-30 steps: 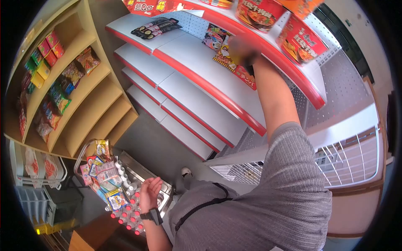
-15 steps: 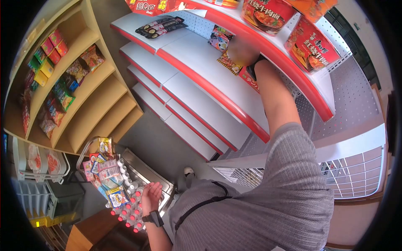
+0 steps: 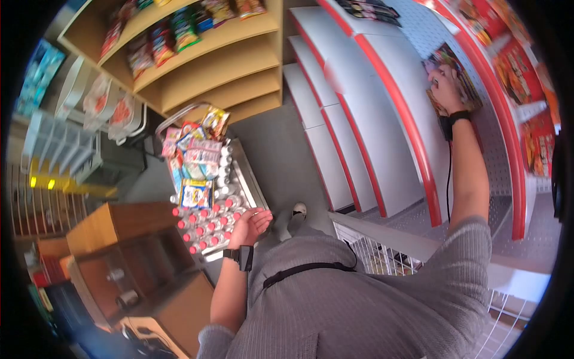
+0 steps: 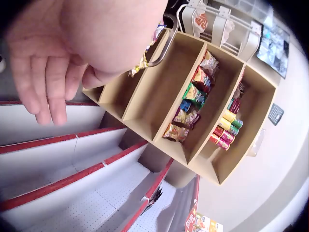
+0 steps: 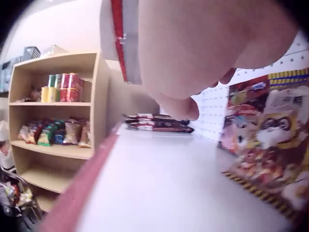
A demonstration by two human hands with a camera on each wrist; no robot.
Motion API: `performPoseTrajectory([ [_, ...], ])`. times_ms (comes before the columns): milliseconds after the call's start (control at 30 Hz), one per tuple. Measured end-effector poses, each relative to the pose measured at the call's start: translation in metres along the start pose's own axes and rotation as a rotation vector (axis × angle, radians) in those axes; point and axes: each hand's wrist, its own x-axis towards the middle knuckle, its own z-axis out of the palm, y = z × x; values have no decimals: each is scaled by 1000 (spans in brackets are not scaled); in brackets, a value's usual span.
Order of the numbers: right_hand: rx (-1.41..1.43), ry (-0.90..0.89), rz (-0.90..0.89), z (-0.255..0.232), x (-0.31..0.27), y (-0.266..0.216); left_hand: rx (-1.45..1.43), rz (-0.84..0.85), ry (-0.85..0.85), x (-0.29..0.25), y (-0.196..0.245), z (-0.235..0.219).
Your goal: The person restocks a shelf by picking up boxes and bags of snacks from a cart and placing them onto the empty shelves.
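Note:
Over the upper white shelf (image 3: 382, 66), my right hand (image 3: 445, 90) is at the colourful snack packs (image 3: 460, 75), its fingers bent. The right wrist view has this hand (image 5: 207, 53) above the shelf surface, beside the upright packs (image 5: 265, 140); nothing shows in its fingers, and whether they touch a pack I cannot tell. My left hand (image 3: 251, 226) is low by my body with fingers extended, near red-capped bottles (image 3: 209, 224) and holding nothing. In the left wrist view the same hand (image 4: 48, 63) has its fingers nearly straight.
Dark slim packs (image 5: 159, 123) lie at the shelf's far end. Red noodle tubs (image 3: 517, 72) stand on the shelf above. A wooden rack (image 3: 221, 60) holds snack bags. A metal cart (image 3: 248, 179) carries bottles and snack packs, including a blue-and-yellow one (image 3: 196, 194).
The head view has turned, so the shelves stand further right and steeper. My right hand shows clear of the blur over the packs. My left hand remains low, its fingers extended.

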Motion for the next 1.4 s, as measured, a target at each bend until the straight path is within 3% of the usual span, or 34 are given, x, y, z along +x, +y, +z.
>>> performPoseTrajectory([
  [100,83,43,-83,10,24,-59,-52,5,23,-2,-11,-27],
  [267,530,-14,-221,6,35,-208,-91,19,95,-2,-3,-68],
  [333,705,-39,-268,3,19,-275,-80,31,83,4,3,-91],
  [367,772,-158,-203,9,4,-307,-67,45,68,5,9,-101],
  [600,992,-529,-335,100,-135,-521,-122,151,128,-25,43,-141],
  [700,1104,-675,-369,96,-143,-608,-140,146,156,-43,46,-172],
  [867,1214,-597,-413,133,-125,-739,-256,161,193,-80,43,-208],
  [1033,1105,-542,-387,155,-93,-806,-331,187,246,-121,36,-238],
  [1100,907,-724,-47,131,-86,-819,-352,208,265,-131,31,-253],
  [1167,839,-746,-68,146,-95,-828,-374,225,305,-141,29,-266],
  [1300,785,-561,-49,161,-106,-833,-376,205,349,-147,30,-276],
  [1400,1081,-495,-231,183,-113,-820,-377,173,333,-142,39,-271],
])
